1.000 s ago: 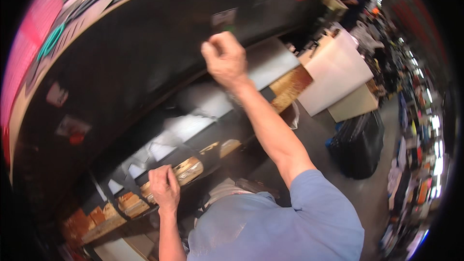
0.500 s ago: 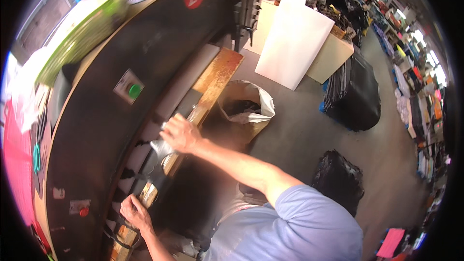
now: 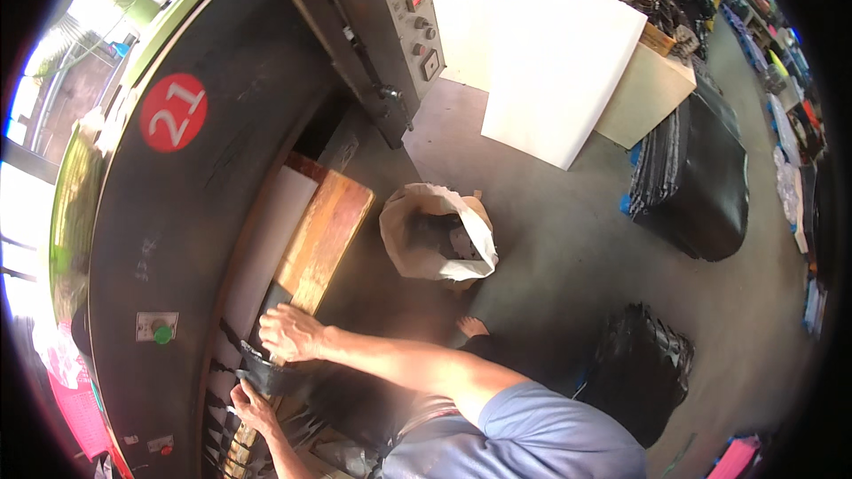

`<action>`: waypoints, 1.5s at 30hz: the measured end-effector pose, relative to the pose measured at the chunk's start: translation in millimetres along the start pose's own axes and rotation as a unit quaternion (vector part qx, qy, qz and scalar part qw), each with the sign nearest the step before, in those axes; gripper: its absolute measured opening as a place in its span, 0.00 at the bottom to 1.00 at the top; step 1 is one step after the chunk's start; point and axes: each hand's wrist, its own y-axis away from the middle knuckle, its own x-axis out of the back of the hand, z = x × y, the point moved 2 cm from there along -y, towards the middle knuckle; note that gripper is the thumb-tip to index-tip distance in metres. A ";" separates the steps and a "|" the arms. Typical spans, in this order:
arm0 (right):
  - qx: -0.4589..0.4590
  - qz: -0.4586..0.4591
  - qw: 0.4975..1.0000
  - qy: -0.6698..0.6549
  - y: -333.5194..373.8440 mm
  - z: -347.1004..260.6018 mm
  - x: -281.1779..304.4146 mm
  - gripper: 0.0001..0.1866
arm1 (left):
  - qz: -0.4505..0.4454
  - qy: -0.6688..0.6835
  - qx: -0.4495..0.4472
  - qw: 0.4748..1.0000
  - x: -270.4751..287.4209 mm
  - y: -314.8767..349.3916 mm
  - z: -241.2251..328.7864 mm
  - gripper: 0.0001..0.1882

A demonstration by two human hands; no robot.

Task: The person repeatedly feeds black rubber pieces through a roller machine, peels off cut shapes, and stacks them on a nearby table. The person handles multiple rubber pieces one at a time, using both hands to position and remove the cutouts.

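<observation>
The machine (image 3: 213, 222) stands left of the right grip (image 3: 291, 333); the board (image 3: 327, 222) runs beyond it. The black sheet (image 3: 269, 376) lies between right and left grip (image 3: 255, 408), fingers bent, pinching unclear; best kept flat, fingertips clear.

The right hand (image 3: 291, 333) partly hides the wooden beam (image 3: 327, 232).

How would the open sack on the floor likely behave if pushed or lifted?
The sack would probably flex, since its rim is wavy and creased. It may partly hold its shape, as its mouth stands open. Its weight is unclear: the inside is mostly dark.
</observation>
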 end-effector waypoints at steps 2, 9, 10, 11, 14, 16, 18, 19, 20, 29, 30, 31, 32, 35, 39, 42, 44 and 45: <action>0.024 0.016 0.998 -0.063 3.5 8.6 6.5 0.11 | -0.030 0.035 0.017 0.999 -1.6 -0.5 -6.8 0.23; 0.031 0.020 0.995 -0.090 5.3 14.7 -5.5 0.09 | -0.017 -0.054 0.019 0.998 -6.9 -3.3 -29.2 0.24; 0.030 0.007 0.996 -0.087 5.1 15.8 -5.7 0.09 | -0.032 -0.037 0.014 0.999 -6.8 -4.8 -34.9 0.24; 0.032 0.008 0.994 -0.100 5.0 16.3 -4.9 0.09 | -0.030 -0.022 0.011 0.999 -6.5 -6.3 -41.2 0.25; 0.042 0.001 0.994 -0.104 4.7 15.5 -1.2 0.09 | -0.019 0.064 0.017 0.998 -4.6 -8.3 -57.6 0.27; 0.045 0.023 0.994 -0.096 5.2 14.5 1.2 0.08 | -0.047 -0.020 0.012 0.999 -3.9 -6.5 -62.3 0.27; 0.048 0.021 0.994 -0.094 6.3 13.2 0.8 0.08 | -0.046 -0.022 0.010 0.999 -3.2 -3.4 -61.7 0.25; 0.047 0.018 0.994 -0.093 7.0 12.9 -0.2 0.08 | -0.050 -0.018 0.012 0.999 -3.5 -1.7 -60.3 0.25; 0.039 0.009 0.995 -0.086 7.8 12.9 -1.8 0.08 | -0.048 0.002 0.015 0.999 -3.6 0.6 -58.0 0.25; 0.043 0.026 0.998 -0.038 16.3 11.8 -11.0 0.09 | -0.046 0.049 0.061 0.996 -13.2 14.9 -36.8 0.22; 0.038 0.040 0.998 -0.027 17.9 11.7 -10.8 0.09 | -0.052 0.072 0.091 0.992 -14.3 17.1 -33.5 0.22; 0.031 0.027 0.999 -0.021 18.3 12.2 -12.3 0.09 | -0.027 0.067 0.042 0.996 -15.8 17.9 -27.2 0.23; 0.021 0.007 1.000 -0.009 20.2 12.5 -13.2 0.10 | -0.028 0.062 0.031 0.997 -16.9 20.0 -21.6 0.23; -0.023 0.063 0.996 -0.061 24.7 16.2 -9.7 0.07 | -0.027 0.042 -0.004 0.999 -20.8 23.8 -7.6 0.21; -0.030 0.094 0.994 -0.039 29.4 18.2 5.0 0.07 | -0.051 0.048 0.028 0.997 -26.4 28.3 0.8 0.20; -0.087 0.064 0.993 -0.037 26.2 13.0 20.5 0.08 | -0.067 0.115 0.009 0.991 -28.7 35.0 10.0 0.18; -0.180 -0.009 0.984 -0.001 18.8 4.7 26.1 0.08 | -0.087 0.127 -0.014 0.988 -27.4 40.9 19.1 0.16; -0.143 0.070 0.987 0.002 11.3 -5.6 27.6 0.08 | -0.108 0.148 -0.017 0.983 -24.7 45.5 23.7 0.15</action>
